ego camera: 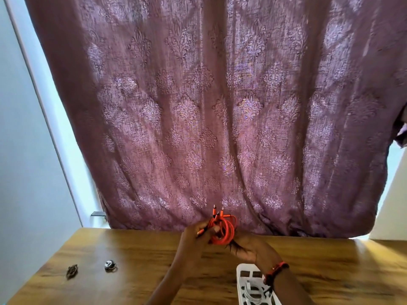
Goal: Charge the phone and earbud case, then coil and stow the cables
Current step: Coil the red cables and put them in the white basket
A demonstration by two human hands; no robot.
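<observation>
White basket (241, 268) contains a coiled white cable (253, 291). Left hand (193, 236) and right hand (251, 249) grip the coiled orange cable (226, 230).

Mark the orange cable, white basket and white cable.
orange cable (230, 230): head view, on the coiled loops.
white basket (239, 282): head view, on its left rim.
white cable (253, 291): head view, on the coil inside the basket.
</observation>
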